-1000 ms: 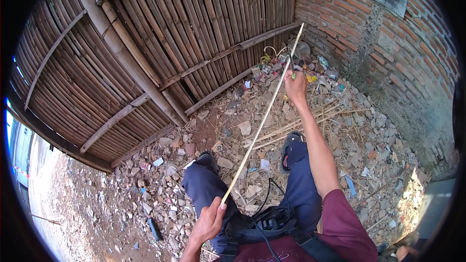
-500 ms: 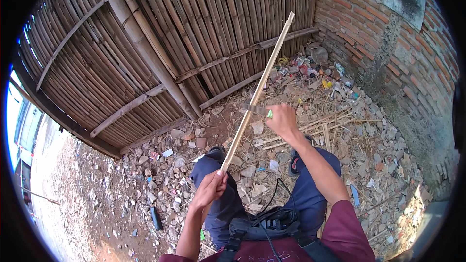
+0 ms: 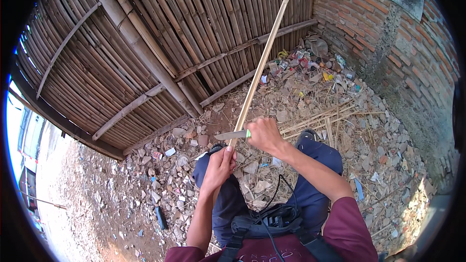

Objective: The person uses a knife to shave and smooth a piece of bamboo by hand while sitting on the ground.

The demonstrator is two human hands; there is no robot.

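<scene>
A long pale bamboo strip [image 3: 260,70] slants up and away from me toward the bamboo wall. Its near end is gripped by my left hand [image 3: 221,165], thumb laid along it, above my left knee. Wrapped round the green handle of a knife [image 3: 232,136] is my right hand [image 3: 265,135]. The steel blade points left and lies across the strip, just beyond my left thumb. Part of the handle is hidden inside my right fist.
A bamboo slat wall [image 3: 204,24] rises ahead, meeting a brick wall [image 3: 359,34] at the right. Rubble and litter [image 3: 310,63] cover the ground. Split bamboo pieces [image 3: 330,119] lie beyond my right foot. A black cable [image 3: 275,189] loops over my lap.
The knife has come down the strip toward my left hand. My left hand has risen slightly, and the strip's far end now reaches higher up the wall.
</scene>
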